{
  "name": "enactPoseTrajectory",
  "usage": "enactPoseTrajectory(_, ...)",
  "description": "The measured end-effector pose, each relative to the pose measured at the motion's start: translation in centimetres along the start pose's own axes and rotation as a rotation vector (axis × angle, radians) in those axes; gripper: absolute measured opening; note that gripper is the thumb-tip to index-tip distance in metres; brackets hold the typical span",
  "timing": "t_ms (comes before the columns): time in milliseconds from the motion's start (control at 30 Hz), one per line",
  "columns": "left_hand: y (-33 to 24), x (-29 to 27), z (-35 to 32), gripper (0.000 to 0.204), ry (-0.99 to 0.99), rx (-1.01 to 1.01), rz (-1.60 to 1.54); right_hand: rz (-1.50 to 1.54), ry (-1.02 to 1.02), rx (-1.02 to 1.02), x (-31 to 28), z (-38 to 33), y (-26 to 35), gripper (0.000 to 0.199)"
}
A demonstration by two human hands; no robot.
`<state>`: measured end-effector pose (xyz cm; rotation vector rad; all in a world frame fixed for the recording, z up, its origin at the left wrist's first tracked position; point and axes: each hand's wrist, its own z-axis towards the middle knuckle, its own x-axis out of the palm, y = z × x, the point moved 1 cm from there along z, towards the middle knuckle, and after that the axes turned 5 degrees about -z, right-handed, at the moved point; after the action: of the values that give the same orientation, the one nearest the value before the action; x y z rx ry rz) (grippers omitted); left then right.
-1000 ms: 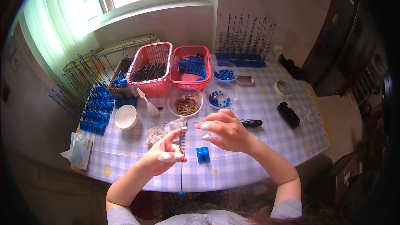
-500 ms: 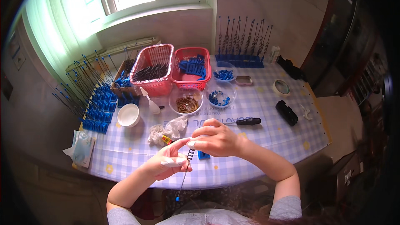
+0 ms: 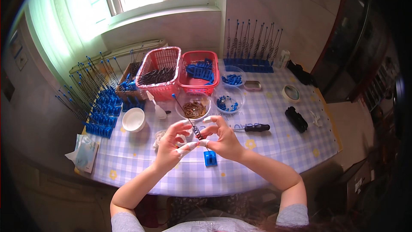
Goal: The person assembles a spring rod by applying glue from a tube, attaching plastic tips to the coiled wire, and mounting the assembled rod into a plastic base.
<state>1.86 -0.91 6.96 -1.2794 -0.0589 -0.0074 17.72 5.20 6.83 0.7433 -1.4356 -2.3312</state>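
Both hands are holding the spring [image 3: 197,132] just beyond the block [image 3: 210,158], a little to its left. The spring is tilting, its blue-tipped end pointing up and left, away from the block; its lower end is reaching down toward the block, though whether they are touching I cannot tell. The left hand [image 3: 171,145] is curling loosely, its thumb tip pressing in at the lower coils and its forefinger arching near the upper coils. The right hand [image 3: 224,141] is bending into a wide C, forefinger raised clear, thumb tip meeting the left one at the lower coils. Just which other fingertips are gripping is too small to tell. White wraps are covering several fingertips.

Beyond the block, a clear bowl [image 3: 209,111] is holding brass pieces [image 3: 195,109], and a second one is holding blue beads [image 3: 223,104]. Farther beyond it, two baskets are standing side by side, one holding black rods [image 3: 158,76], the other blue parts [image 3: 199,70]. Right of the block and beyond it, a screwdriver [image 3: 257,127] is lying; to its left, a tissue [image 3: 159,136] is lying partly behind the left hand, with a white bowl [image 3: 134,119] farther off.
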Motion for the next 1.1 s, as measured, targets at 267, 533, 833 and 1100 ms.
enactPoseTrajectory(267, 0.9, 0.5, 0.4, 0.025, -0.005, -0.117, -0.181, -0.053, 0.003, 0.037, 0.7, -0.3, 0.8, 0.053)
enactPoseTrajectory(533, 1.1, 0.6, 0.3, 0.014, -0.051, -0.057, -0.272, -0.075, -0.037, -0.037, 0.7, -0.2, 0.4, 0.054)
enactPoseTrajectory(833, -0.3, -2.2, 0.4, 0.012, -0.19, -0.085, -0.333, -0.497, -0.35, -0.17, -10.5, 7.3, -1.9, 0.013)
enactPoseTrajectory(1100, 0.2, -3.1, -0.3, 0.015, -0.176, -0.031, -0.31, -1.385, 0.172, -0.053, -17.5, 14.9, -8.9, 0.016)
